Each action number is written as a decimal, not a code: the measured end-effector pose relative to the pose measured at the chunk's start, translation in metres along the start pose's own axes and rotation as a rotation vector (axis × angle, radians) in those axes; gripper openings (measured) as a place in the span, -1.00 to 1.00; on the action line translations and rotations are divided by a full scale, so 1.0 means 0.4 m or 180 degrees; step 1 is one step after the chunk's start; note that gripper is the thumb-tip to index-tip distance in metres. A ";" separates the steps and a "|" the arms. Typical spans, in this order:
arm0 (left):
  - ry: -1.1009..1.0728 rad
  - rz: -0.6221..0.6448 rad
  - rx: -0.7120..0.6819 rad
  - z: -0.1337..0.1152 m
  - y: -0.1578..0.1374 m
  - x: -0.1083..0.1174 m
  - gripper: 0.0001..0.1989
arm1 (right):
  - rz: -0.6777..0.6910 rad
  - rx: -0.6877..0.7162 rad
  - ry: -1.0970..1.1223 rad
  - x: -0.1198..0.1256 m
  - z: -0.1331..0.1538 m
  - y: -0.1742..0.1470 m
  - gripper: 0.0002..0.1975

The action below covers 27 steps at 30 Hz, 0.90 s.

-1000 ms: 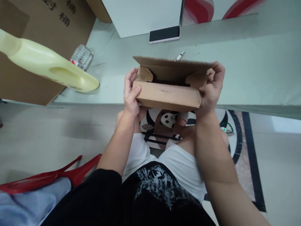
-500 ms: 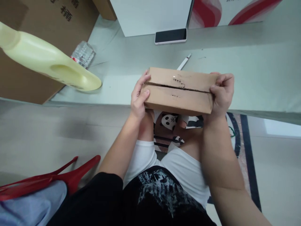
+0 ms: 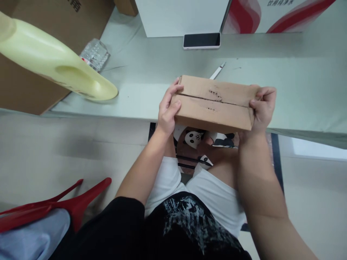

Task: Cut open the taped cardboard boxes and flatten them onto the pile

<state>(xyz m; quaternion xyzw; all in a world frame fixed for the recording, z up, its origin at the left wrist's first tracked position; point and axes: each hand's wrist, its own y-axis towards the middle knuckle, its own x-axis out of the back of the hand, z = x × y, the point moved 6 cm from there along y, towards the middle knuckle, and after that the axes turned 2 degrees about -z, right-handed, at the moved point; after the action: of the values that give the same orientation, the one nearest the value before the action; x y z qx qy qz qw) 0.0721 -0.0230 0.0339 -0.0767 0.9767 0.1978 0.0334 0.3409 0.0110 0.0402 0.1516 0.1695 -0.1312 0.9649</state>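
Between my two hands is a small brown cardboard box (image 3: pixel 217 108), held over the front edge of the table. A narrow seam runs along the middle of the side facing me, with torn or scuffed marks near its centre. My left hand (image 3: pixel 169 106) grips the box's left end, thumb on the near face and fingers around the end. At the right end, my right hand (image 3: pixel 264 106) is closed on the corner, its thumb pressed by the seam. Just behind the box lies a white pen-like tool (image 3: pixel 217 70), its lower end hidden by the box.
A phone (image 3: pixel 202 41) lies on the green-covered table (image 3: pixel 298 83) before a white box (image 3: pixel 181 18) and a red-and-white carton (image 3: pixel 276 18). To the left are a yellow bottle (image 3: pixel 62 68), a clear plastic bottle (image 3: pixel 96 55) and a large carton (image 3: pixel 27 83). A red stool (image 3: pixel 77 206) stands lower left.
The box and both hands appear slightly further right in view, as the camera view has shifted. The seam looks a little narrower now. Both hands keep their hold.
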 end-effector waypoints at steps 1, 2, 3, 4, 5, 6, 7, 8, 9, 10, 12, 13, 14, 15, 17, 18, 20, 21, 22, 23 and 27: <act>-0.0013 -0.0049 0.0014 0.000 -0.001 0.000 -0.43 | -0.0020 0.0047 -0.0076 0.003 -0.004 0.003 -0.66; -0.0020 -0.0083 0.0015 0.000 -0.002 -0.001 -0.43 | -0.0048 0.0107 -0.0154 0.008 -0.007 0.006 -0.65; -0.0028 -0.0099 0.0008 0.001 -0.002 -0.003 -0.43 | -0.0068 0.0161 -0.0233 0.014 -0.011 0.009 -0.65; -0.0047 -0.0103 0.0006 0.002 -0.003 -0.004 -0.43 | -0.0072 0.0201 -0.0301 0.019 -0.016 0.012 -0.65; -0.0082 -0.0111 0.0022 0.005 -0.003 -0.005 -0.43 | -0.0062 0.0234 -0.0348 0.023 -0.020 0.015 -0.65; -0.0133 -0.0139 0.0055 0.008 -0.003 -0.004 -0.43 | -0.0048 0.0261 -0.0375 0.026 -0.024 0.017 -0.65; -0.0187 -0.0175 0.0096 0.010 -0.003 -0.003 -0.43 | -0.0034 0.0282 -0.0389 0.029 -0.026 0.018 -0.65; -0.0232 -0.0200 0.0126 0.010 -0.003 -0.001 -0.44 | -0.0035 0.0298 -0.0393 0.032 -0.028 0.018 -0.65; -0.0253 -0.0197 0.0134 0.008 -0.004 0.000 -0.44 | -0.0045 0.0302 -0.0402 0.033 -0.029 0.018 -0.65; -0.0251 -0.0160 0.0120 0.003 -0.005 -0.001 -0.44 | -0.0072 0.0301 -0.0426 0.035 -0.028 0.017 -0.66; -0.0198 -0.0024 0.0064 -0.010 -0.006 -0.004 -0.45 | -0.0114 0.0254 -0.0479 0.034 -0.026 0.014 -0.67; -0.0158 0.0048 0.0042 -0.017 -0.007 -0.007 -0.47 | -0.0122 0.0234 -0.0467 0.033 -0.024 0.013 -0.67; -0.0117 0.0102 0.0031 -0.023 -0.008 -0.008 -0.48 | -0.0106 0.0211 -0.0425 0.030 -0.022 0.011 -0.66; -0.0079 0.0138 0.0030 -0.028 -0.008 -0.009 -0.50 | -0.0082 0.0197 -0.0365 0.026 -0.019 0.009 -0.65; -0.0019 0.0174 0.0023 -0.033 -0.005 -0.008 -0.51 | -0.0062 0.0225 -0.0303 0.023 -0.016 0.003 -0.68; 0.0005 0.0189 0.0018 -0.034 -0.001 -0.006 -0.51 | -0.0082 0.0266 -0.0340 0.026 -0.017 -0.002 -0.71; 0.0023 0.0173 0.0048 -0.028 0.010 0.007 -0.53 | -0.0224 0.0369 -0.0430 0.044 -0.025 -0.019 -0.68; -0.0002 0.0090 0.0094 -0.021 0.019 0.022 -0.54 | -0.0347 0.0391 -0.0447 0.061 -0.035 -0.030 -0.61; -0.0079 -0.0070 0.0179 -0.011 0.028 0.043 -0.56 | -0.0454 0.0326 -0.0458 0.079 -0.051 -0.043 -0.57; -0.0221 -0.0299 0.0316 0.001 0.037 0.069 -0.59 | -0.0489 0.0170 -0.0481 0.095 -0.071 -0.058 -0.54; -0.1077 -0.1244 0.1419 0.065 0.039 0.156 -0.74 | 0.0320 -0.0506 -0.0971 0.084 -0.131 -0.133 -0.49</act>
<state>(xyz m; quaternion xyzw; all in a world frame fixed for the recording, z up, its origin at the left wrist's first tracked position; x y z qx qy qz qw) 0.0089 -0.0071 0.0098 -0.2194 0.9433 -0.0208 0.2481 0.3403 -0.0269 -0.0325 0.0615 0.0232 -0.0904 0.9937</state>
